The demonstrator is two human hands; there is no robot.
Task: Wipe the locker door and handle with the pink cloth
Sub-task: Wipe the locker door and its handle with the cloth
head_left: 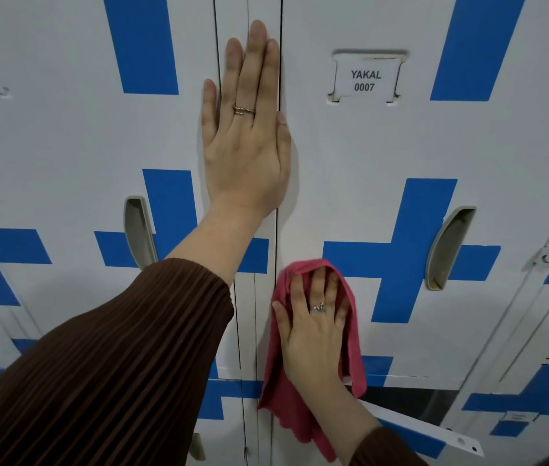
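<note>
Cloth is pinned under the right hand, fingers spread and pressing it to the door (label 0007). Left hand lies flat above it, fingers straight, across the door seam. Handle is right of the right hand, untouched.

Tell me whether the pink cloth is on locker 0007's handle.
No, the right hand presses the pink cloth against the door, left of the handle.

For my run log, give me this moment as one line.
door wipe | right hand presses pink cloth on locker door | left hand flat above | handle not touched
</note>
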